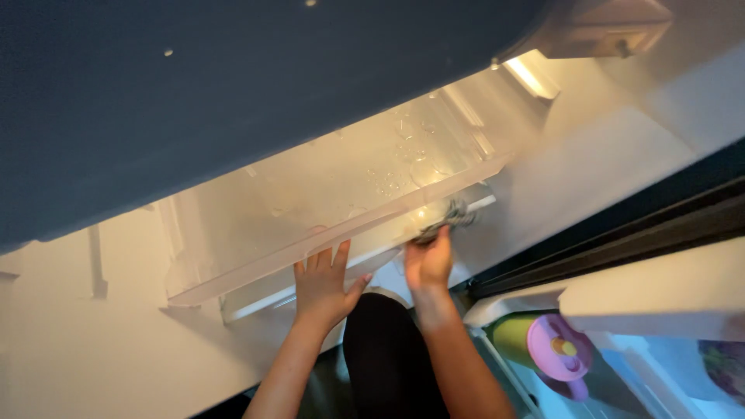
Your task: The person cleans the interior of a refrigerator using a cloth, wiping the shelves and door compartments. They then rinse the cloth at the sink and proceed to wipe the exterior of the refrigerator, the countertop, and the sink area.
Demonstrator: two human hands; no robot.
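Observation:
I look into an open fridge. A clear glass shelf [326, 194] with water drops on it runs across the middle. My left hand [322, 283] lies flat with fingers spread against the shelf's front edge. My right hand [428, 260] is closed around a grey crumpled cloth [450, 217] and presses it to the shelf's underside near its right end. Both forearms reach up from the bottom of the view, either side of a dark rounded shape [388, 349].
The dark fridge top [194, 93] fills the upper left. White inner walls [605, 147] surround the shelf. At lower right the open door's rack [667, 295] holds a green bottle with a pink lid [555, 345] and other items.

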